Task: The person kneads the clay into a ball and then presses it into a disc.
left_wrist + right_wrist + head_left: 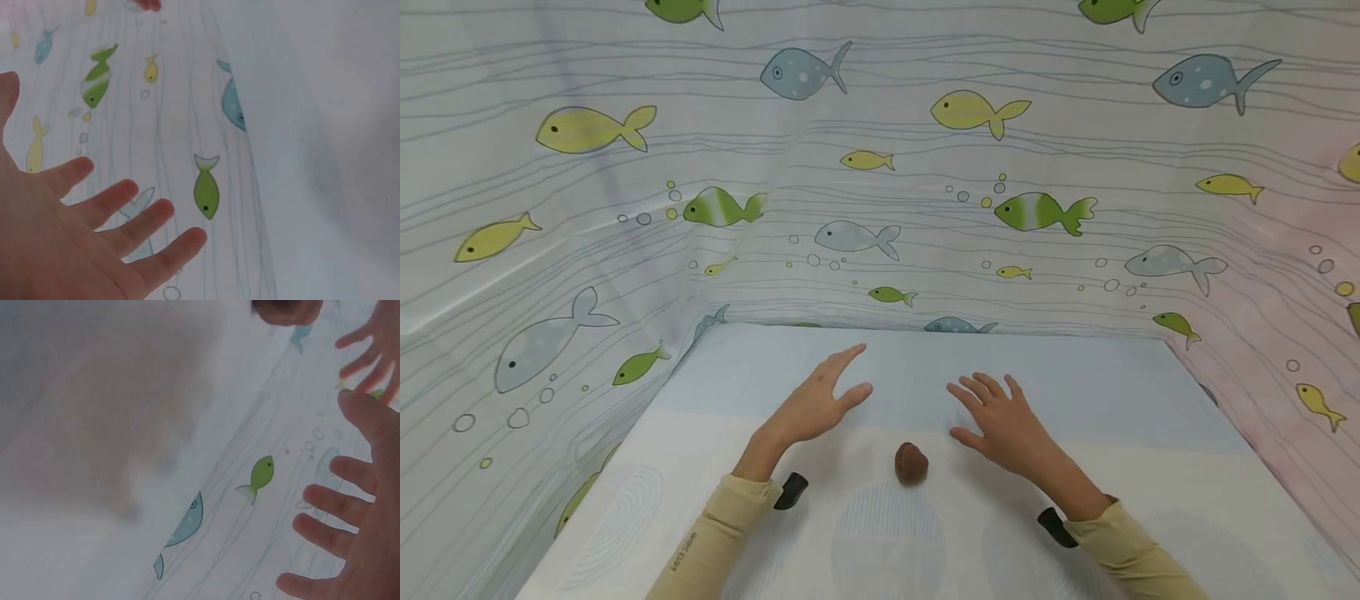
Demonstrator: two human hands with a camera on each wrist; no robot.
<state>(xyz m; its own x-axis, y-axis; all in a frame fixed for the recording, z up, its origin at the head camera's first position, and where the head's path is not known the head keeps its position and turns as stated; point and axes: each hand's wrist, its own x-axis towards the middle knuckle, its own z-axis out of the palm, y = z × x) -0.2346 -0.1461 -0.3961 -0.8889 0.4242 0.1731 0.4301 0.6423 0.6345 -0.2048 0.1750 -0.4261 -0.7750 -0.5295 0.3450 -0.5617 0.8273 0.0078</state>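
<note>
A small brown lump (pixel 911 463) with a crease down one side lies on the white part of the table between the two hands; its exact kind cannot be told. To its left and farther back, the left hand (pixel 817 402) hovers with fingers straight and thumb apart, holding nothing. The right hand (pixel 1003 423) is raised on the other side, palm turned inward and fingers spread, also holding nothing. Neither hand touches the lump. In the left wrist view the left hand (pixel 81 231) shows its extended fingers, and in the right wrist view the right hand (pixel 356 519) does likewise.
The table (pixel 1112 400) has a pale blue band at the back and white with faint round patterns in front. A fish-print curtain (pixel 925 200) encloses its back and sides. Black wrist devices (pixel 791 492) sit under both forearms.
</note>
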